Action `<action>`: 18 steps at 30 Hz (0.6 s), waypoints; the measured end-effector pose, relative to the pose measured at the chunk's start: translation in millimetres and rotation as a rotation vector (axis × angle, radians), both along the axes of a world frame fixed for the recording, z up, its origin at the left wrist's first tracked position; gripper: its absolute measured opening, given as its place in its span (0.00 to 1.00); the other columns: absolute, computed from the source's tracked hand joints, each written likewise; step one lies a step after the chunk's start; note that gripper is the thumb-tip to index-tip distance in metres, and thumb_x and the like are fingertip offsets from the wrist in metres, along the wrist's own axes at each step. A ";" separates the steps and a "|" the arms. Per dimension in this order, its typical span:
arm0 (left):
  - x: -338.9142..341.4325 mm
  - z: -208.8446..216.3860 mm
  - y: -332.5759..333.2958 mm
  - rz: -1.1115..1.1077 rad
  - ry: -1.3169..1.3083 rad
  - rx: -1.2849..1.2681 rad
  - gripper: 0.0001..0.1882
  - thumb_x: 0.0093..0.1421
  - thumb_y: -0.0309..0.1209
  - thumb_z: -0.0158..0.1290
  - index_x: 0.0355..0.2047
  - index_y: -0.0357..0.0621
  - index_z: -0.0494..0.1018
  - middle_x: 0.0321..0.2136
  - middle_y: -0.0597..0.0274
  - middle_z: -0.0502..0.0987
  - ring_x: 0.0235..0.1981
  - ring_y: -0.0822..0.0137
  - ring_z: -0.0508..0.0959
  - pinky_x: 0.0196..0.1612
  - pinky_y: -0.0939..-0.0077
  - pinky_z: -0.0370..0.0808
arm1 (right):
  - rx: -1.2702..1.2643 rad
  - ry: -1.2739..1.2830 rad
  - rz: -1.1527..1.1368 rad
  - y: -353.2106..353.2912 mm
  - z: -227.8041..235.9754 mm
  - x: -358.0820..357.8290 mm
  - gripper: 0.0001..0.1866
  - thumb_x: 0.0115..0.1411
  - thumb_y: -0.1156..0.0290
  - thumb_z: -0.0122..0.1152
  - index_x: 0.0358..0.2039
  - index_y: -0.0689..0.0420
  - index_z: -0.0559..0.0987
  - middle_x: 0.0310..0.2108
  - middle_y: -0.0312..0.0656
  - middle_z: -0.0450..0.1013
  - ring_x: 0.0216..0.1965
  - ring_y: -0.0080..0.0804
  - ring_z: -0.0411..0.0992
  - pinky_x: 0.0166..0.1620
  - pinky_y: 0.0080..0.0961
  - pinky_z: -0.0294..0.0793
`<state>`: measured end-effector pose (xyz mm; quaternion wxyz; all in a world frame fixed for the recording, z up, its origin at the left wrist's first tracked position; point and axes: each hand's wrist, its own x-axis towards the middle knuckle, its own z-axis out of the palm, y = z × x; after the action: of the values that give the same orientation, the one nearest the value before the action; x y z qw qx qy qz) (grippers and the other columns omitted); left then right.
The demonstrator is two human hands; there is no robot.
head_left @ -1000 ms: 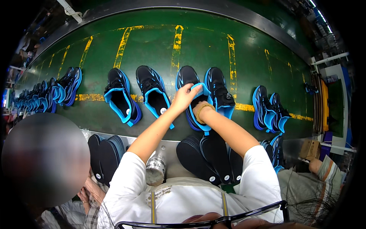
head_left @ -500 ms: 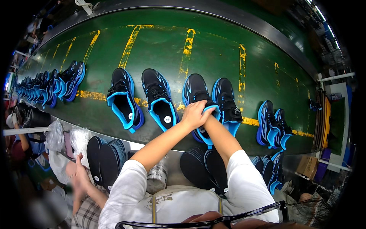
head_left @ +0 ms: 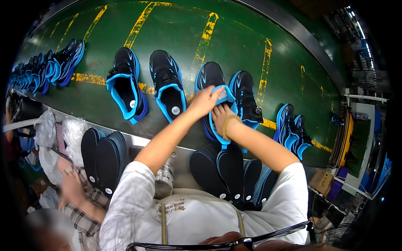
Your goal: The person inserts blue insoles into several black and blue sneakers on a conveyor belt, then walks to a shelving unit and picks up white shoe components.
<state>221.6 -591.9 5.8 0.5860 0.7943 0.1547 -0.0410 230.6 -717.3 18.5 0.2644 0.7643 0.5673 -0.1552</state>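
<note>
A black and blue sneaker (head_left: 210,74) rests on the green work surface before me, toe pointing away. My left hand (head_left: 203,102) is closed on its light-blue-lined tongue (head_left: 224,94), pulling it up from the opening. Inside that opening lies my right hand (head_left: 222,119), fingers stretched toward the toe and their tips hidden under the tongue; a tan band (head_left: 230,126) circles the wrist. Close on the right stands a matching sneaker (head_left: 243,90). To the left are two more sneakers, one (head_left: 167,83) nearer and one (head_left: 125,85) farther, each with a pale round label inside.
Stacks of black insoles (head_left: 209,171) lie along the metal edge (head_left: 180,157) before me, with another stack (head_left: 111,161) at left. More sneakers stand far left (head_left: 67,62) and right (head_left: 284,125). A metal can (head_left: 164,182) is near my body. A co-worker's hand (head_left: 72,188) shows lower left.
My right hand has moved from beneath my left hand into the sneaker's opening. My left hand now pulls up the tongue. The whole view has shifted, so the sneakers appear higher.
</note>
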 end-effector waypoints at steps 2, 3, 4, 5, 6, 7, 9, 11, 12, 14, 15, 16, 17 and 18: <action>0.6 -4.3 3.3 -0.041 0.030 -0.051 0.25 0.53 0.46 0.43 0.31 0.29 0.66 0.23 0.53 0.71 0.25 0.69 0.70 0.28 0.76 0.66 | -0.100 0.018 0.006 -5.9 -2.2 -1.1 0.23 0.53 0.63 0.38 0.50 0.57 0.59 0.53 0.41 0.52 0.55 0.37 0.47 0.50 0.36 0.50; 1.2 -3.9 3.2 0.016 -0.026 -0.095 0.26 0.52 0.46 0.45 0.32 0.28 0.66 0.22 0.56 0.70 0.24 0.70 0.69 0.27 0.76 0.66 | -0.104 0.020 0.009 -4.2 -0.8 -0.9 0.23 0.53 0.63 0.38 0.50 0.57 0.59 0.53 0.41 0.52 0.55 0.37 0.47 0.50 0.36 0.50; 1.0 -3.1 2.9 0.074 -0.083 -0.139 0.26 0.51 0.46 0.47 0.33 0.28 0.65 0.22 0.58 0.70 0.23 0.72 0.67 0.26 0.77 0.65 | -0.041 0.001 0.016 -0.4 0.2 -0.1 0.22 0.50 0.64 0.43 0.46 0.58 0.64 0.49 0.41 0.56 0.52 0.35 0.51 0.49 0.34 0.52; 1.1 3.0 3.3 0.115 -0.078 -0.084 0.26 0.49 0.45 0.50 0.36 0.31 0.64 0.20 0.61 0.67 0.22 0.72 0.67 0.24 0.78 0.64 | 0.023 -0.013 0.011 0.4 -1.1 -0.4 0.20 0.47 0.64 0.48 0.41 0.58 0.68 0.45 0.41 0.60 0.49 0.33 0.54 0.48 0.32 0.53; 0.6 13.1 5.9 0.162 -0.075 -0.024 0.27 0.46 0.44 0.54 0.38 0.33 0.62 0.17 0.64 0.65 0.21 0.73 0.66 0.23 0.79 0.63 | 0.024 -0.008 0.010 0.6 -3.2 -0.8 0.20 0.47 0.64 0.48 0.41 0.58 0.68 0.45 0.41 0.60 0.49 0.33 0.54 0.48 0.32 0.53; -0.3 20.2 6.3 0.168 -0.108 0.102 0.25 0.46 0.42 0.54 0.38 0.36 0.63 0.17 0.63 0.64 0.20 0.70 0.67 0.22 0.77 0.63 | 0.003 0.022 -0.059 0.1 -6.1 -1.6 0.19 0.50 0.65 0.44 0.43 0.56 0.66 0.47 0.40 0.58 0.50 0.33 0.53 0.47 0.33 0.53; -3.2 19.9 5.7 0.188 -0.136 0.210 0.23 0.45 0.40 0.54 0.38 0.39 0.63 0.17 0.62 0.64 0.19 0.68 0.68 0.21 0.76 0.63 | 0.178 0.102 -0.071 -7.0 5.8 -1.2 0.17 0.52 0.67 0.40 0.42 0.56 0.66 0.43 0.44 0.63 0.46 0.34 0.59 0.48 0.34 0.53; -0.5 9.3 7.5 -0.038 -0.736 0.842 0.17 0.43 0.34 0.53 0.33 0.43 0.64 0.18 0.59 0.64 0.18 0.62 0.69 0.20 0.71 0.65 | 0.066 0.324 -0.165 -7.2 31.7 1.4 0.16 0.51 0.67 0.40 0.40 0.57 0.67 0.36 0.46 0.66 0.42 0.36 0.63 0.49 0.34 0.53; 0.1 7.4 6.4 -0.027 -0.727 0.835 0.17 0.43 0.34 0.53 0.33 0.43 0.64 0.18 0.59 0.64 0.18 0.62 0.69 0.20 0.71 0.65 | -0.039 0.542 -0.271 -8.1 40.9 1.9 0.15 0.51 0.68 0.39 0.37 0.58 0.68 0.30 0.48 0.70 0.37 0.37 0.67 0.51 0.34 0.52; 1.8 10.0 2.2 -0.158 -0.730 0.782 0.13 0.37 0.30 0.51 0.26 0.45 0.64 0.18 0.62 0.64 0.18 0.63 0.70 0.20 0.71 0.66 | 0.034 0.621 -0.314 -18.3 37.7 -1.5 0.19 0.52 0.62 0.36 0.32 0.62 0.71 0.20 0.50 0.70 0.32 0.39 0.69 0.55 0.34 0.44; 1.2 14.3 -0.7 -0.191 -0.639 0.776 0.10 0.38 0.29 0.51 0.22 0.43 0.64 0.19 0.62 0.65 0.19 0.62 0.71 0.20 0.71 0.68 | -0.074 0.669 -0.385 -13.4 42.9 -3.9 0.23 0.52 0.58 0.33 0.30 0.64 0.72 0.21 0.51 0.70 0.33 0.38 0.68 0.56 0.34 0.40; 1.6 18.4 -2.5 -0.194 -0.634 0.772 0.10 0.38 0.29 0.51 0.22 0.43 0.64 0.19 0.62 0.65 0.19 0.62 0.71 0.20 0.71 0.68 | -0.183 0.716 -0.455 -8.8 44.2 -6.9 0.28 0.52 0.53 0.31 0.28 0.66 0.73 0.22 0.52 0.70 0.35 0.37 0.68 0.57 0.33 0.36; 2.3 22.5 -4.4 -0.243 -0.509 0.794 0.14 0.38 0.30 0.54 0.24 0.41 0.62 0.22 0.60 0.65 0.20 0.60 0.71 0.22 0.70 0.68 | -0.126 0.647 -0.501 -5.0 37.2 -12.0 0.34 0.51 0.48 0.28 0.27 0.70 0.72 0.24 0.54 0.70 0.36 0.37 0.68 0.58 0.32 0.31; 2.7 23.8 -7.0 -0.291 -0.383 0.814 0.17 0.38 0.32 0.56 0.26 0.40 0.61 0.24 0.58 0.65 0.22 0.58 0.72 0.24 0.69 0.69 | -0.125 0.653 -0.507 -4.3 34.9 -15.3 0.34 0.51 0.48 0.28 0.27 0.70 0.72 0.24 0.54 0.70 0.36 0.37 0.68 0.58 0.32 0.31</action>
<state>224.2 -598.8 29.6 0.2330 0.9662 -0.0657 0.0886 215.2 -721.6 53.4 0.0698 0.7731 0.4045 -0.4835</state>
